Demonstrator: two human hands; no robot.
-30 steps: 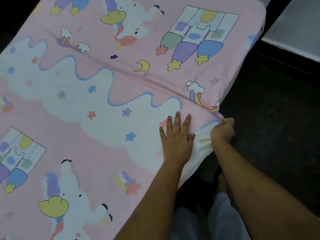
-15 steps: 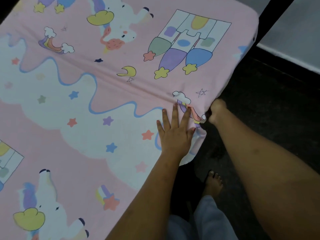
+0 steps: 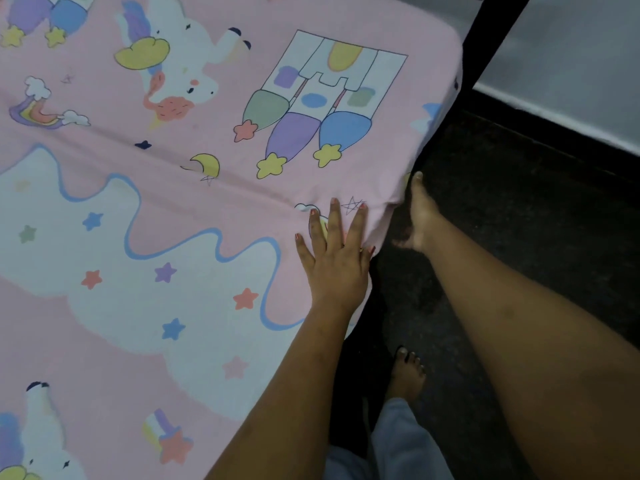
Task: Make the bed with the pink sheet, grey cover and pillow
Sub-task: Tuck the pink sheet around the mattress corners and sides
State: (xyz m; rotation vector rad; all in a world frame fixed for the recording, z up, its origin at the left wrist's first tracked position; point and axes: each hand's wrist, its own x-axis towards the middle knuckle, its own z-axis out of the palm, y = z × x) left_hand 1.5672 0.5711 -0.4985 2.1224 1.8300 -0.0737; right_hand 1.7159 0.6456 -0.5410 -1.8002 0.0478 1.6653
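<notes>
At the bed's near side edge: left hand [image 3: 334, 261] lies flat with fingers spread, pressing the sheet [image 3: 207, 306] down just inside the edge. Right hand [image 3: 419, 216] is off the side with fingers straight and thumb out, gripping nothing. It is against or just beside the hanging hem; contact unclear.

Step, as judged: first of three, tucking and smoothing the sheet. It covers all the visible top, and the far corner looks wrapped over. A long crease [image 3: 166, 161] runs across towards the left hand.

Next move likely calls for the right hand to push the hem under, the left pinning the top, then a sweep along the crease. Cover and pillow not in view.

Surface soft, printed with unicorns and stars. Dark floor [image 3: 536, 237] alongside, pale wall [image 3: 571, 64] beyond. A bare foot [image 3: 407, 372] stands by the bed.
</notes>
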